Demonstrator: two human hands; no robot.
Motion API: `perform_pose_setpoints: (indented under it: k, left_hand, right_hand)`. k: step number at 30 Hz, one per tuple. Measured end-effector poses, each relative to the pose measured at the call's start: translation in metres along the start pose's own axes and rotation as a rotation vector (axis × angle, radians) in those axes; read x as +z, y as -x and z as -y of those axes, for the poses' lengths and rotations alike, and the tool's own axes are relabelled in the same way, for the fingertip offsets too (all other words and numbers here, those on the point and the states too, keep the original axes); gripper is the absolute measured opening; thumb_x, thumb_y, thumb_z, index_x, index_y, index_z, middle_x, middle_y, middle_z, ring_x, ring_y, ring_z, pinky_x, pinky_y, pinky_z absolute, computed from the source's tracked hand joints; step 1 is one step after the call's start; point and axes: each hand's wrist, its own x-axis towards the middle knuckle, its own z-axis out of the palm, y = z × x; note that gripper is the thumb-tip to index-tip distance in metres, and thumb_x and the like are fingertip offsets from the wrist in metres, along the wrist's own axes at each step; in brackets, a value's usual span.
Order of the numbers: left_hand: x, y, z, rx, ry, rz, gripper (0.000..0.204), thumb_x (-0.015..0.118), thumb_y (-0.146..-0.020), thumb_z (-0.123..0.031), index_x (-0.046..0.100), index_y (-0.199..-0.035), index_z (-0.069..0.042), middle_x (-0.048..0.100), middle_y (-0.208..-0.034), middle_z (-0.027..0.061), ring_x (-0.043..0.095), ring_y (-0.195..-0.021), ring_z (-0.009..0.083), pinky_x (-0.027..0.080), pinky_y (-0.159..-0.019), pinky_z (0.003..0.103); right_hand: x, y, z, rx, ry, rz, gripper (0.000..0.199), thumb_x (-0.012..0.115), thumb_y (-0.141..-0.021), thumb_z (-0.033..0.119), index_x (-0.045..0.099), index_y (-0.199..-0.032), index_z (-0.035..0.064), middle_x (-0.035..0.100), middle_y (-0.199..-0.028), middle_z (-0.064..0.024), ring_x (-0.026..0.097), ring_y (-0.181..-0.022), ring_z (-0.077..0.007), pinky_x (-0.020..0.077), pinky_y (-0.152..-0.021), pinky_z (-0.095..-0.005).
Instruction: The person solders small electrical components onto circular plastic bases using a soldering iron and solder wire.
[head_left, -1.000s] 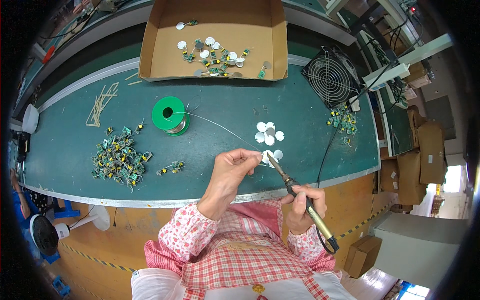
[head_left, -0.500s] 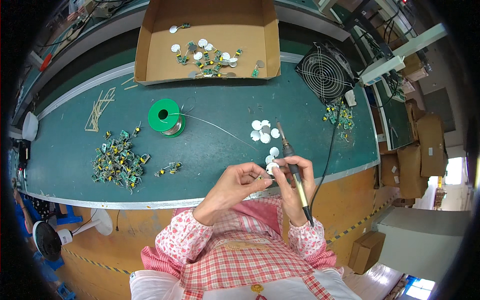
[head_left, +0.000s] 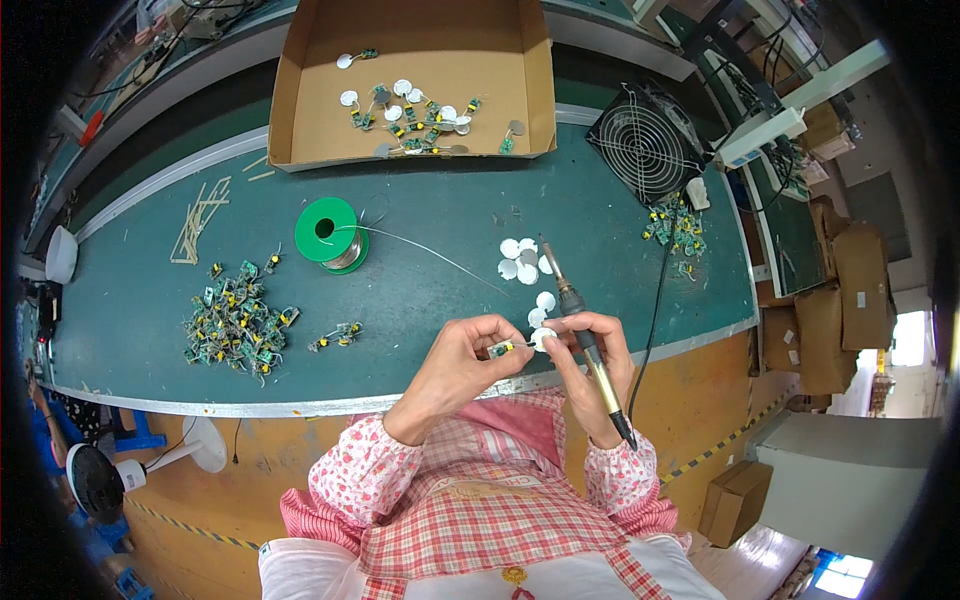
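Observation:
Between the thumb and fingers of my left hand [head_left: 450,365] is a small green circuit board [head_left: 501,349] with a yellow part. My right hand [head_left: 590,385] pinches a white round disc [head_left: 543,338] and also holds a soldering iron [head_left: 571,301], its tip pointing up and away over the table. A thin wire seems to run from the board to the disc; whether it is joined there I cannot tell. Just beyond my fingers lie two loose white discs [head_left: 545,301], and farther off a cluster of several more [head_left: 528,256].
A green solder spool [head_left: 312,215] stands left of centre, its wire trailing right. Circuit boards form a pile [head_left: 240,320] at left and another [head_left: 677,228] at right beside a black fan [head_left: 648,150]. A cardboard box [head_left: 300,100] with board-and-disc pieces sits at the back.
My hands have drawn slightly apart, so the circuit board and the wire toward the disc show more. The soldering iron's tip has shifted a little left.

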Motion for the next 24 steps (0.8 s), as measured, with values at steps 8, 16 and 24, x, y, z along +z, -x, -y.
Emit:
perform_pose_setpoints:
  k: [8, 16, 24]
  left_hand:
    - [-0.0011, -0.0025, 0.0038, 0.041, -0.07, -0.015, 0.008, 0.067, -0.082, -0.006, 0.065, -0.086, 0.001, 0.066, -0.081, 0.0026, 0.059, -0.079, 0.008, 0.048, -0.071, 0.023]
    - [0.0005, -0.0025, 0.0047, 0.069, -0.109, -0.058, 0.011, 0.068, -0.082, -0.007, 0.068, -0.09, 0.001, 0.064, -0.076, 0.0004, 0.053, -0.066, 0.0034, 0.042, -0.056, 0.019]
    - [0.0016, -0.0024, 0.0046, 0.0, -0.041, -0.061, 0.011, 0.067, -0.084, -0.009, 0.069, -0.089, 0.0, 0.056, -0.063, -0.007, 0.038, -0.049, -0.003, 0.025, -0.041, 0.016]
  right_hand:
    - [-0.0018, -0.0027, 0.0029, 0.011, 0.004, 0.025, 0.024, 0.067, -0.083, 0.001, 0.055, -0.103, 0.0035, 0.067, -0.093, -0.0083, 0.064, -0.079, -0.0107, 0.0507, -0.069, -0.0236]
    - [-0.0038, -0.0041, -0.0001, 0.065, -0.025, 0.053, 0.024, 0.067, -0.083, 0.002, 0.055, -0.103, 0.0035, 0.066, -0.095, -0.0084, 0.064, -0.08, -0.012, 0.0518, -0.07, -0.0243]
    - [-0.0039, -0.0074, -0.0025, 0.112, -0.048, 0.078, 0.024, 0.068, -0.082, 0.002, 0.055, -0.103, 0.0038, 0.066, -0.096, -0.008, 0.065, -0.083, -0.0126, 0.0522, -0.071, -0.0245]
